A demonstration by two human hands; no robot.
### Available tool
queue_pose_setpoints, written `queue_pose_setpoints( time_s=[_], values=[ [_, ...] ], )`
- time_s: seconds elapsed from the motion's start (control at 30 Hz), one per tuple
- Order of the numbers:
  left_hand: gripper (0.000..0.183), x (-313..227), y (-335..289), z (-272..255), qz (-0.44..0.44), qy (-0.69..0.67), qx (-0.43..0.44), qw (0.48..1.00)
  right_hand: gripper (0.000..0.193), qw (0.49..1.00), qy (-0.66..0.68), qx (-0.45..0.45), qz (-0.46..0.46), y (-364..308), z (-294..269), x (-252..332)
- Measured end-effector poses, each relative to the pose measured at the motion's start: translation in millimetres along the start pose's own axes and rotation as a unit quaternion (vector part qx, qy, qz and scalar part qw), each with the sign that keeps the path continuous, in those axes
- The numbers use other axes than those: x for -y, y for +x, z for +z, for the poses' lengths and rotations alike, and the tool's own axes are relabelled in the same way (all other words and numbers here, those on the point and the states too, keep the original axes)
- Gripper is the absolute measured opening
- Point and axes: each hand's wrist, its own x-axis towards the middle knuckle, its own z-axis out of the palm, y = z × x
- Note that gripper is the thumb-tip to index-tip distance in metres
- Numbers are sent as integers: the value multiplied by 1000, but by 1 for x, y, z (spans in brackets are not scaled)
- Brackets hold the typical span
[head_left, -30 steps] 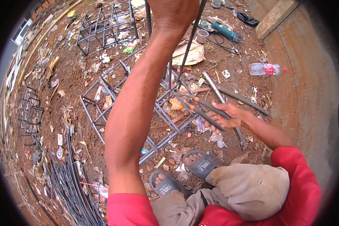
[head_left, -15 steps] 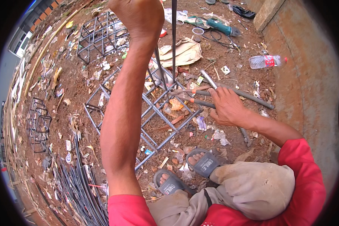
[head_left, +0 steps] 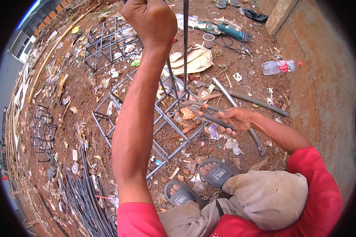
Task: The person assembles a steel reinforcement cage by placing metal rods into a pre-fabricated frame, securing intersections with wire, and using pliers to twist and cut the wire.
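In my right hand [head_left: 237,119], palm turned upward, are long-handled pincers [head_left: 203,111] with dark grips and orange bands. Their jaws are at a crossing of steel bars on a rebar cage [head_left: 159,127], just below the upright bars [head_left: 185,51]. At the top of the view my left hand [head_left: 151,21] is closed in a fist. One of the slanting bars runs up behind that wrist, and what the fist holds is hidden. My left forearm covers part of the cage.
More cages lie behind [head_left: 110,43] and at far left [head_left: 42,132]. A bundle of bars [head_left: 85,197] is at lower left. Beyond my right hand are a metal pipe [head_left: 225,93], an angle grinder [head_left: 233,32] and a plastic bottle [head_left: 279,67]. A wall [head_left: 320,87] stands right. Litter covers the soil.
My right hand has turned from palm down to palm up around the pincers, and their handles have swung lower. The left fist has shifted slightly right and down.
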Motion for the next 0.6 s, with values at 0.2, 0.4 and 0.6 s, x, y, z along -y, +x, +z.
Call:
queue_pose_setpoints(
  time_s=[0.2, 0.4, 0.6],
  values=[
    [47, -3, 1, -7, 18, 23, -3, 1000, 62, 837, -518, -168, -48, -13, 54, 27],
    [48, -5, 0, -1, 16, 67, -7, 998, 48, 301, -858, -320, -265, 0, 26, -1],
    [49, -4, 1, -2, 24, 61, -1, 998, 26, 350, -840, -340, -237, 17, 10, -3]
  ],
)
